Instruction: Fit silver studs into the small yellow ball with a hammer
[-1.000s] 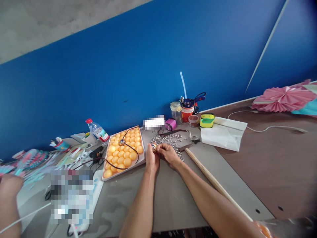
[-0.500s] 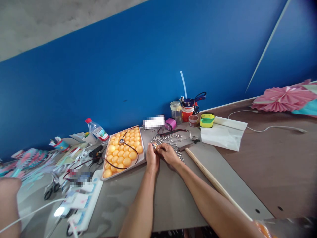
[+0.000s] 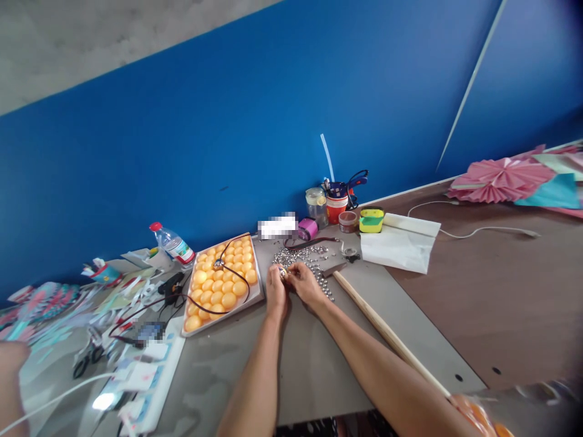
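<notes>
My left hand (image 3: pixel 276 294) and my right hand (image 3: pixel 306 284) meet over the grey board (image 3: pixel 319 364), fingers pinched together on a small bead-covered ball (image 3: pixel 283 274) between them. Just beyond the fingertips lies a scatter of small silver beads (image 3: pixel 310 258). To the left stands a white tray (image 3: pixel 257 292) filled with several orange balls (image 3: pixel 218 285); a dark cord (image 3: pixel 230 267) runs across it with a beaded ball on top.
A wooden stick (image 3: pixel 387 331) lies diagonally at the right of my arm. Cups with tools (image 3: pixel 336 203), a jar (image 3: pixel 314 202), a yellow-green case (image 3: pixel 371 220) and white paper (image 3: pixel 398 246) sit behind. A water bottle (image 3: pixel 173 244), glue gun (image 3: pixel 170 284), scissors (image 3: pixel 86 358) and paper scraps lie left. Another person's arm (image 3: pixel 11 382) shows at the far left.
Both hands stay pinched on the small ball. The view has shifted slightly, so everything sits a little further left in the picture.
</notes>
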